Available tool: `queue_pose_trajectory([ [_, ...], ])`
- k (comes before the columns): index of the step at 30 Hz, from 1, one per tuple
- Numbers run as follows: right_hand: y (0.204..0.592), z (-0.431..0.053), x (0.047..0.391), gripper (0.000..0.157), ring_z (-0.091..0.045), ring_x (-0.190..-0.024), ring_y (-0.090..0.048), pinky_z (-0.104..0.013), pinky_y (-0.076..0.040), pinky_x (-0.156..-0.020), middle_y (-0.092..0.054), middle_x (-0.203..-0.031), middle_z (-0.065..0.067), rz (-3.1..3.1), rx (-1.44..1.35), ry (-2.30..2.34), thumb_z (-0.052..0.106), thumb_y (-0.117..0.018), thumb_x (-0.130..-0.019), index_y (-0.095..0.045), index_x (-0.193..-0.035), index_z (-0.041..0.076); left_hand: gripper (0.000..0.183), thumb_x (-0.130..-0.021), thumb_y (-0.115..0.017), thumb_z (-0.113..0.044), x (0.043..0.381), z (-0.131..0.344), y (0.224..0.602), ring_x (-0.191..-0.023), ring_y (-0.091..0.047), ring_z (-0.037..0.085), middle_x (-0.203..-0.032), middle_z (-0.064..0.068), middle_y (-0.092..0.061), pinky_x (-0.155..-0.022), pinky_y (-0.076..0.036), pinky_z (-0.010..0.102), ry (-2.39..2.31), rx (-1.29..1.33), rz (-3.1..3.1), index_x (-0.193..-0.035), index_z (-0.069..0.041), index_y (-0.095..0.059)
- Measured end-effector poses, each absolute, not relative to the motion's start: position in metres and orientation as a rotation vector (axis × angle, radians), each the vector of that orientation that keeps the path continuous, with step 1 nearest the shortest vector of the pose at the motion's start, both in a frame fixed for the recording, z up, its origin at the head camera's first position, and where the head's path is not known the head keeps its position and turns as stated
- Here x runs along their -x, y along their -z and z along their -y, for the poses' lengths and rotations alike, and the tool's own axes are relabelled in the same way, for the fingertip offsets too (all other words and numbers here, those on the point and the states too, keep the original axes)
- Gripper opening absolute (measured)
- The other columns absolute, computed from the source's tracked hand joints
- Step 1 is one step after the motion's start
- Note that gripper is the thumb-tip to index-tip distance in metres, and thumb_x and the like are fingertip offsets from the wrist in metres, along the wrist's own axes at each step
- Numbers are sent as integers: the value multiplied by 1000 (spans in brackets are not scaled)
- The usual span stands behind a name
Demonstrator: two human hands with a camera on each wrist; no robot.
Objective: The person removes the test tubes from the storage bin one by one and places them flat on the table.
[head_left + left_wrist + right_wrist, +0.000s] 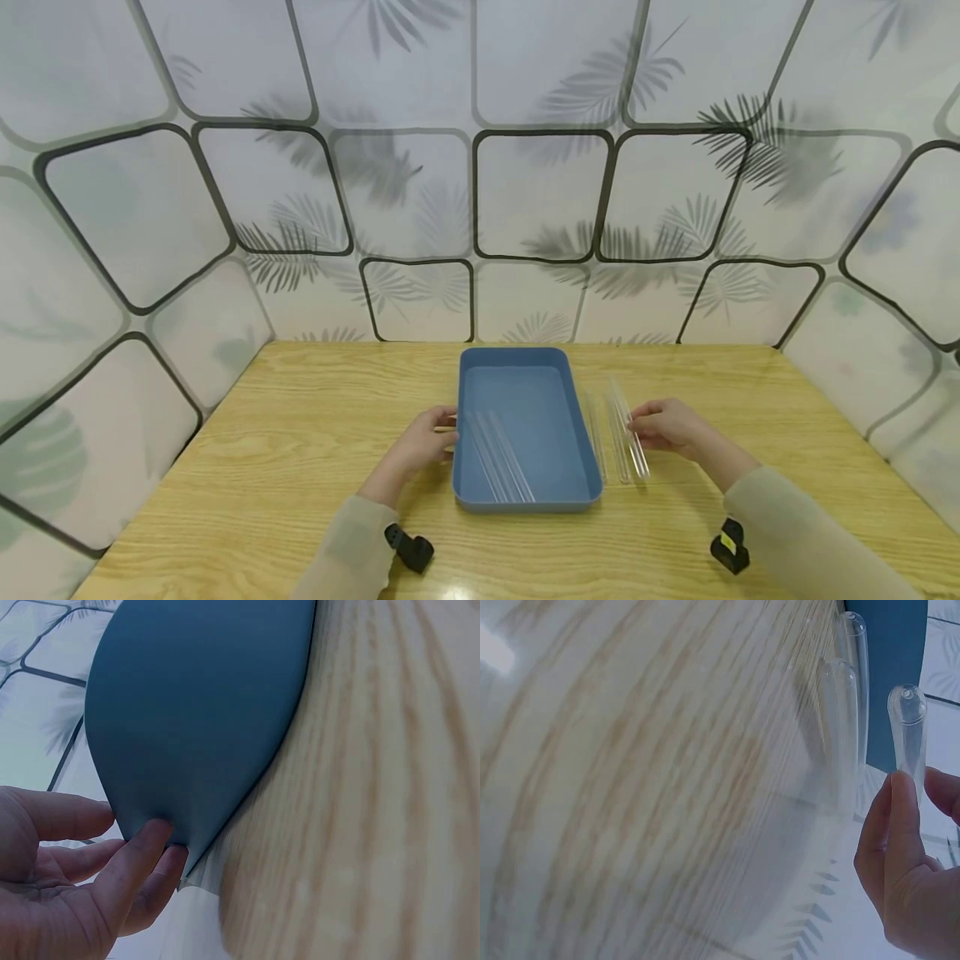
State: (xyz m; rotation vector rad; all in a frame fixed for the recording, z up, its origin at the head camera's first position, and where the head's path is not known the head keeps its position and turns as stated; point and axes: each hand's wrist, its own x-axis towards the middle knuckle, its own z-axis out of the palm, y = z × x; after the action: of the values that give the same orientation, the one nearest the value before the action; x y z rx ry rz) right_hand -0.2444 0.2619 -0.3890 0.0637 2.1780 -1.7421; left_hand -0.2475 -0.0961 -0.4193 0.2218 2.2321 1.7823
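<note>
My right hand (669, 429) pinches a clear test tube (909, 712) between thumb and fingers, to the right of the blue tray. The tube's rounded end sticks out past the fingertips in the right wrist view. Two more clear tubes (618, 442) lie on the table between that hand and the tray (528, 506). Inside the tray, several clear tubes (501, 458) lie slanted side by side at the near left. My left hand (420, 439) touches the outside of the tray's left wall, with its fingertips (157, 829) against the blue surface.
The wood-grain table (315, 433) runs back to a patterned curtain (540, 200) of leaves and rounded squares, which also stands at both sides. Each wrist carries a black strap-on device (729, 546) below the sleeve cuff.
</note>
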Motion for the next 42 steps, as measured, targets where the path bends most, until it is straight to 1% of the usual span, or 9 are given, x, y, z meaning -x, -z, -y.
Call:
queue_pose_trajectory([
  [3, 391, -263, 246, 16, -8, -60, -56, -22, -51, -58, -55, -69, -2, -2185, -75, 1732, -2, -53, -82, -51, -95, -12, 43, -87, -43, 6, 248, 96, 418, -108, -45, 40, -122, 29, -39, -74, -50, 40, -1784, -216, -2227, -130, 9, -34],
  [15, 397, -266, 251, 22, -10, -59, -58, -23, -51, -57, -58, -68, -3, -2207, -125, 1701, -4, -53, -82, -48, -98, -17, 43, -87, -44, 6, 248, 98, 418, -107, -45, 39, -121, 28, -40, -74, -50, 41, -1784, -233, -2229, -129, 9, -35],
  [25, 402, -267, 254, 26, -10, -59, -57, -25, -51, -57, -57, -69, -4, -2320, -218, 1597, -3, -56, -81, -47, -101, -17, 43, -88, -43, 5, 247, 98, 416, -107, -45, 38, -122, 29, -39, -74, -50, 41, -1773, -243, -2234, -130, 9, -34],
  [31, 403, -270, 256, 23, -9, -58, -57, -25, -52, -56, -57, -68, -3, -2329, -232, 1606, -6, -55, -81, -47, -98, -18, 43, -88, -43, 6, 247, 97, 414, -104, -48, 38, -121, 29, -40, -74, -50, 41, -1779, -240, -2234, -129, 10, -34],
  [42, 405, -269, 257, 21, -10, -57, -56, -25, -51, -55, -58, -71, -6, -2426, -245, 1492, -3, -56, -81, -50, -95, -18, 43, -88, -43, 6, 247, 97, 416, -104, -47, 37, -120, 28, -41, -74, -50, 41, -1788, -235, -2216, -129, 9, -34],
])
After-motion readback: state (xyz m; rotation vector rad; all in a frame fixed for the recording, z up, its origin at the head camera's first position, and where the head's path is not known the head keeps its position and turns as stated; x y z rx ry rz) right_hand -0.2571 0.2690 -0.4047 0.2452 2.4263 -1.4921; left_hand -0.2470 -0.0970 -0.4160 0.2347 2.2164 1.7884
